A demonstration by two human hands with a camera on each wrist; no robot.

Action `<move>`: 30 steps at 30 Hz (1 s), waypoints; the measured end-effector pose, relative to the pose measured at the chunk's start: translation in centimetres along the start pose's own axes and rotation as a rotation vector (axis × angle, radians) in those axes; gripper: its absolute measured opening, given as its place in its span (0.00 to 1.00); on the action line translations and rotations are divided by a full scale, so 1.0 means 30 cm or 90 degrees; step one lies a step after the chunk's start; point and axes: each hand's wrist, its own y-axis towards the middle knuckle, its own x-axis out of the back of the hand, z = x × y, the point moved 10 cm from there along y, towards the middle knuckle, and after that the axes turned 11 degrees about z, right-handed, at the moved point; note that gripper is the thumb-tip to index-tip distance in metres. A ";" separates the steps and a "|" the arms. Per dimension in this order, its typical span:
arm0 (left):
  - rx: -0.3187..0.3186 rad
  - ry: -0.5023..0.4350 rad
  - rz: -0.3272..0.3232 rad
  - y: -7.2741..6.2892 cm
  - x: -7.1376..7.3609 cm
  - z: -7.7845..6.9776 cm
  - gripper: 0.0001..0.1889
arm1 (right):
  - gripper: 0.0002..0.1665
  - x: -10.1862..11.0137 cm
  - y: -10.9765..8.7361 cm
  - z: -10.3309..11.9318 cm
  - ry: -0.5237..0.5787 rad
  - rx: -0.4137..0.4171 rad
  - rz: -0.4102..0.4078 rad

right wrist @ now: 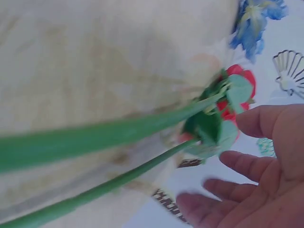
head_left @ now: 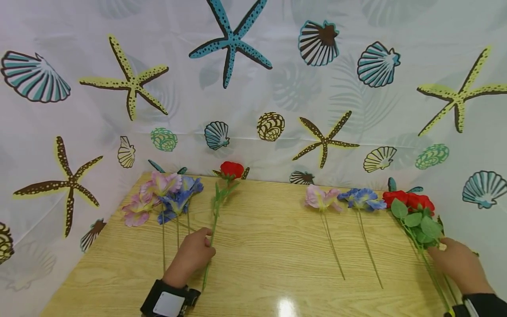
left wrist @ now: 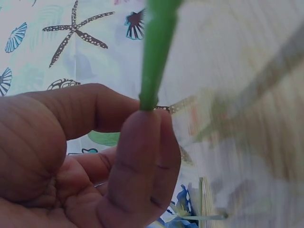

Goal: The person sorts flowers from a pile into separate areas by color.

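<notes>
In the head view my left hand [head_left: 192, 255] pinches the green stem of a red rose [head_left: 232, 170] between thumb and fingers. The left wrist view shows that stem [left wrist: 156, 52] at the fingertips, its bloom out of sight. At the right end of the table my right hand [head_left: 459, 264] is beside the leaves of red roses [head_left: 420, 202] that lie together. Its fingers look spread and relaxed in the right wrist view, with two green stems [right wrist: 118, 128] passing in front; whether they touch the leaves I cannot tell.
Pink flowers [head_left: 136, 207] and blue flowers [head_left: 176, 202] lie at the left of the wooden table [head_left: 273, 246]. One pink flower [head_left: 321, 198] and one blue flower [head_left: 362, 200] lie right of centre. A patterned white cloth [head_left: 273, 92] hangs behind the table.
</notes>
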 end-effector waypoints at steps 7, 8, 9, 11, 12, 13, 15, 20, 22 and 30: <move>0.000 -0.010 -0.008 -0.002 -0.003 -0.019 0.25 | 0.54 0.038 -0.005 0.050 -0.015 0.000 -0.042; -0.002 -0.010 -0.009 -0.001 -0.004 -0.021 0.25 | 0.55 0.041 -0.008 0.059 -0.021 0.008 -0.045; -0.005 -0.012 -0.010 0.000 -0.005 -0.023 0.25 | 0.58 0.041 -0.011 0.070 -0.022 0.020 -0.046; -0.012 -0.017 -0.010 0.003 -0.009 -0.029 0.25 | 0.63 0.035 -0.018 0.098 -0.021 0.048 -0.037; -0.016 -0.018 -0.010 0.004 -0.010 -0.034 0.25 | 0.65 0.032 -0.025 0.117 -0.022 0.064 -0.031; -0.021 -0.017 -0.010 0.005 -0.009 -0.040 0.25 | 0.67 0.030 -0.029 0.137 -0.020 0.080 -0.026; -0.027 -0.021 -0.008 0.008 -0.008 -0.054 0.25 | 0.69 0.022 -0.041 0.178 -0.018 0.108 -0.019; -0.054 -0.038 -0.003 0.023 -0.018 -0.101 0.25 | 0.68 0.019 -0.061 0.271 -0.030 0.169 -0.030; -0.068 -0.038 -0.007 0.030 -0.027 -0.119 0.24 | 0.68 0.021 -0.070 0.310 -0.038 0.189 -0.043; -0.086 -0.070 0.009 0.036 -0.082 -0.173 0.24 | 0.57 -0.022 -0.126 0.505 -0.010 0.274 -0.072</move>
